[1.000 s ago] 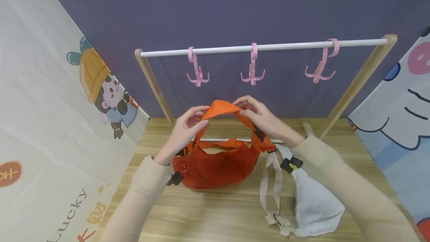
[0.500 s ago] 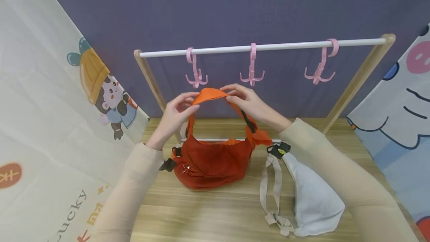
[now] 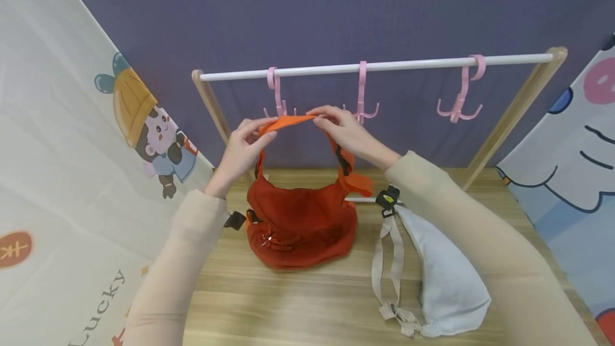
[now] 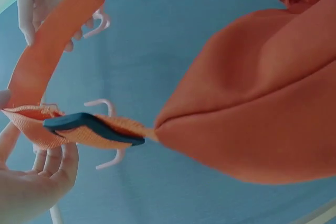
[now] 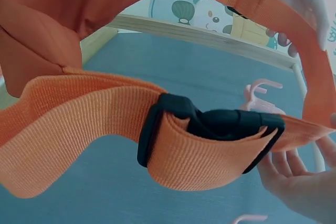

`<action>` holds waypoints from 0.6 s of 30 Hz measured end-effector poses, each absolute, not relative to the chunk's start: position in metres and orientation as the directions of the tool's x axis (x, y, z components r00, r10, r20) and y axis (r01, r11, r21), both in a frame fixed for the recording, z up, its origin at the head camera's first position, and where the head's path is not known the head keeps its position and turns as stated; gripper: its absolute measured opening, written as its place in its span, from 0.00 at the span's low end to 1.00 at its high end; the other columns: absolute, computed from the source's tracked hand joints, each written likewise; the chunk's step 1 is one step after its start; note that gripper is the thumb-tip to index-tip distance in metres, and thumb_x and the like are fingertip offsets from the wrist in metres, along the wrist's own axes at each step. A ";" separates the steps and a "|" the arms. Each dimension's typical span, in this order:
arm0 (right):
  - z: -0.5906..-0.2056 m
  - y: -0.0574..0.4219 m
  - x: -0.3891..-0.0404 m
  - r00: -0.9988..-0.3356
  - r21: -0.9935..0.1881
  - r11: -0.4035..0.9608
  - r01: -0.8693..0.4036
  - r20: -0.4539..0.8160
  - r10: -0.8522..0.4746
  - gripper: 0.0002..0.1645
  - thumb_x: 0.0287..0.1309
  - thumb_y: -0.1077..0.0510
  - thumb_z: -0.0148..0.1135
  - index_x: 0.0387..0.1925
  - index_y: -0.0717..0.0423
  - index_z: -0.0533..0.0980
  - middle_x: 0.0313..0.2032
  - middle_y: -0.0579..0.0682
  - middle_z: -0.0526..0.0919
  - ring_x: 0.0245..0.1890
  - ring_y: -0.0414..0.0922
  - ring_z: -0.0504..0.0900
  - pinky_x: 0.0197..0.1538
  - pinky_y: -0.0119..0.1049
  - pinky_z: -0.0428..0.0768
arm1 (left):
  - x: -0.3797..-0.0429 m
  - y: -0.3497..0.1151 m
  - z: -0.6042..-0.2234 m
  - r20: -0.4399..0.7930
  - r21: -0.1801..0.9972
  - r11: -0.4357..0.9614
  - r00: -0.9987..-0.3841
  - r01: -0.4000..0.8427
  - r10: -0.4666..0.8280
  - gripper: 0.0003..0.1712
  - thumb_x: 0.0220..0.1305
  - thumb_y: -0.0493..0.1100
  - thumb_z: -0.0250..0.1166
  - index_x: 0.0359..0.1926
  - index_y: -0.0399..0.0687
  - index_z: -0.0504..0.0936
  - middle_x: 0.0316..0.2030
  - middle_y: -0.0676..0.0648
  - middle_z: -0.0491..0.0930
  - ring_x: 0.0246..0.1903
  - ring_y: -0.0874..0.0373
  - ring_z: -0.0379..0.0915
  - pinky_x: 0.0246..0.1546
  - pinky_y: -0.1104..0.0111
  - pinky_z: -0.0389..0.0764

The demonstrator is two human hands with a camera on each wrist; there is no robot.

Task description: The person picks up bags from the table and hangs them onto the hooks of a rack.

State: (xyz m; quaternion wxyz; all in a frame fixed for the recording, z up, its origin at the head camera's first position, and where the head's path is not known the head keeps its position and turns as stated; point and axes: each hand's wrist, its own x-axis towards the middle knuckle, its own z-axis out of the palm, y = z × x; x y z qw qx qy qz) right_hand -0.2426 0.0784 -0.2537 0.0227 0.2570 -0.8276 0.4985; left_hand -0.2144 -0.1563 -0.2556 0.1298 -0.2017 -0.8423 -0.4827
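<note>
A red-orange waist bag (image 3: 300, 223) hangs below its orange strap (image 3: 288, 120), its body close over the wooden table. My left hand (image 3: 245, 146) pinches the strap's left end between thumb and fingers. On the right, my right hand (image 3: 343, 130) pinches the same strap, so it stretches between both hands. The strap is level with the lower prongs of the left pink hook (image 3: 277, 95), overlapping it in the head view. A black buckle (image 5: 220, 121) joins the webbing beside my right hand in the right wrist view. Another black buckle (image 3: 235, 221) dangles at the bag's left side.
Two more pink hooks, a middle one (image 3: 362, 89) and a right one (image 3: 459, 95), hang from the white rail (image 3: 413, 64) of a wooden-legged rack. A pale grey bag (image 3: 447, 282) with beige straps lies on the table (image 3: 278, 308) at right. Printed cloths flank both sides.
Both hands have risen and shifted left, lifting the strap up to the left hook's height. The bag's body has tipped upright beneath it. The grey bag's body stays put.
</note>
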 end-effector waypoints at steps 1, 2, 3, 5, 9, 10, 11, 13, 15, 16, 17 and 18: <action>-0.252 0.077 -0.244 -0.867 -0.803 0.383 -0.456 0.305 -0.393 0.20 0.65 0.52 0.49 0.55 0.53 0.72 0.51 0.54 0.75 0.49 0.48 0.73 0.53 0.45 0.69 | -0.215 -0.156 -0.255 0.416 0.756 0.465 -0.886 0.461 0.203 0.19 0.62 0.42 0.59 0.54 0.44 0.76 0.36 0.46 0.69 0.34 0.58 0.67 0.36 0.70 0.70; -0.251 0.075 -0.245 -0.867 -0.793 0.394 -0.465 0.317 -0.385 0.20 0.65 0.52 0.48 0.55 0.53 0.72 0.50 0.54 0.75 0.49 0.48 0.72 0.52 0.45 0.68 | -0.219 -0.158 -0.257 0.428 0.750 0.470 -0.883 0.466 0.193 0.19 0.62 0.43 0.60 0.54 0.45 0.77 0.35 0.48 0.68 0.34 0.59 0.67 0.35 0.71 0.70; -0.250 0.074 -0.246 -0.865 -0.782 0.405 -0.474 0.328 -0.379 0.19 0.65 0.52 0.48 0.55 0.53 0.72 0.50 0.54 0.75 0.49 0.48 0.72 0.52 0.45 0.68 | -0.224 -0.159 -0.259 0.437 0.743 0.478 -0.881 0.468 0.182 0.19 0.62 0.45 0.60 0.54 0.47 0.78 0.35 0.48 0.68 0.34 0.59 0.66 0.36 0.70 0.70; -0.247 0.071 -0.249 -0.863 -0.763 0.423 -0.488 0.350 -0.364 0.19 0.66 0.52 0.48 0.54 0.53 0.73 0.49 0.54 0.75 0.49 0.48 0.71 0.52 0.45 0.67 | -0.225 -0.159 -0.258 0.451 0.731 0.497 -0.878 0.467 0.161 0.19 0.62 0.46 0.59 0.53 0.48 0.78 0.34 0.49 0.67 0.33 0.59 0.64 0.35 0.70 0.69; -0.244 0.064 -0.254 -0.867 -0.755 0.434 -0.491 0.372 -0.332 0.19 0.66 0.52 0.46 0.53 0.54 0.73 0.45 0.53 0.74 0.42 0.47 0.68 0.45 0.39 0.66 | -0.228 -0.157 -0.256 0.472 0.719 0.516 -0.872 0.466 0.128 0.19 0.63 0.48 0.58 0.53 0.48 0.78 0.34 0.49 0.65 0.33 0.59 0.60 0.33 0.69 0.65; -0.243 0.063 -0.255 -0.869 -0.755 0.438 -0.488 0.377 -0.319 0.18 0.66 0.52 0.46 0.52 0.54 0.74 0.42 0.53 0.74 0.40 0.47 0.67 0.42 0.38 0.65 | -0.228 -0.157 -0.255 0.475 0.720 0.516 -0.871 0.464 0.121 0.19 0.63 0.48 0.58 0.52 0.48 0.78 0.34 0.49 0.65 0.33 0.59 0.60 0.33 0.69 0.65; -0.242 0.061 -0.257 -0.872 -0.756 0.439 -0.486 0.381 -0.308 0.18 0.66 0.53 0.46 0.52 0.54 0.74 0.40 0.53 0.73 0.38 0.47 0.66 0.40 0.37 0.63 | -0.229 -0.156 -0.255 0.478 0.721 0.516 -0.871 0.463 0.112 0.18 0.63 0.48 0.58 0.52 0.48 0.79 0.34 0.49 0.65 0.33 0.59 0.60 0.33 0.69 0.65; -0.241 0.058 -0.260 -0.876 -0.754 0.449 -0.480 0.386 -0.288 0.18 0.67 0.53 0.46 0.51 0.55 0.74 0.36 0.53 0.71 0.35 0.47 0.65 0.38 0.36 0.61 | -0.230 -0.155 -0.254 0.485 0.722 0.519 -0.870 0.458 0.093 0.18 0.63 0.48 0.58 0.52 0.48 0.79 0.34 0.49 0.65 0.33 0.59 0.60 0.33 0.69 0.64; -0.240 0.055 -0.263 -0.881 -0.747 0.467 -0.473 0.386 -0.274 0.18 0.67 0.53 0.46 0.51 0.56 0.74 0.34 0.54 0.69 0.34 0.47 0.65 0.37 0.35 0.61 | -0.231 -0.154 -0.254 0.494 0.723 0.520 -0.867 0.455 0.072 0.17 0.63 0.47 0.58 0.51 0.47 0.79 0.33 0.50 0.64 0.32 0.59 0.61 0.31 0.70 0.64; -0.239 0.053 -0.264 -0.883 -0.745 0.474 -0.470 0.383 -0.272 0.18 0.67 0.53 0.45 0.51 0.56 0.74 0.35 0.54 0.69 0.35 0.48 0.65 0.37 0.35 0.61 | -0.232 -0.153 -0.253 0.498 0.723 0.522 -0.865 0.453 0.060 0.17 0.63 0.47 0.58 0.51 0.46 0.79 0.33 0.50 0.64 0.32 0.60 0.61 0.30 0.70 0.64; -0.239 0.052 -0.266 -0.884 -0.743 0.481 -0.466 0.378 -0.273 0.18 0.67 0.53 0.45 0.51 0.57 0.73 0.35 0.54 0.69 0.35 0.48 0.65 0.37 0.35 0.61 | -0.233 -0.153 -0.253 0.504 0.721 0.526 -0.862 0.452 0.051 0.17 0.63 0.47 0.58 0.50 0.46 0.79 0.32 0.50 0.64 0.32 0.60 0.62 0.30 0.70 0.64; -0.238 0.051 -0.267 -0.886 -0.741 0.486 -0.463 0.374 -0.274 0.18 0.67 0.53 0.45 0.51 0.57 0.73 0.36 0.54 0.69 0.35 0.48 0.65 0.37 0.35 0.61 | -0.234 -0.152 -0.253 0.508 0.719 0.529 -0.860 0.450 0.042 0.17 0.63 0.47 0.58 0.50 0.45 0.80 0.32 0.50 0.65 0.32 0.59 0.63 0.29 0.70 0.64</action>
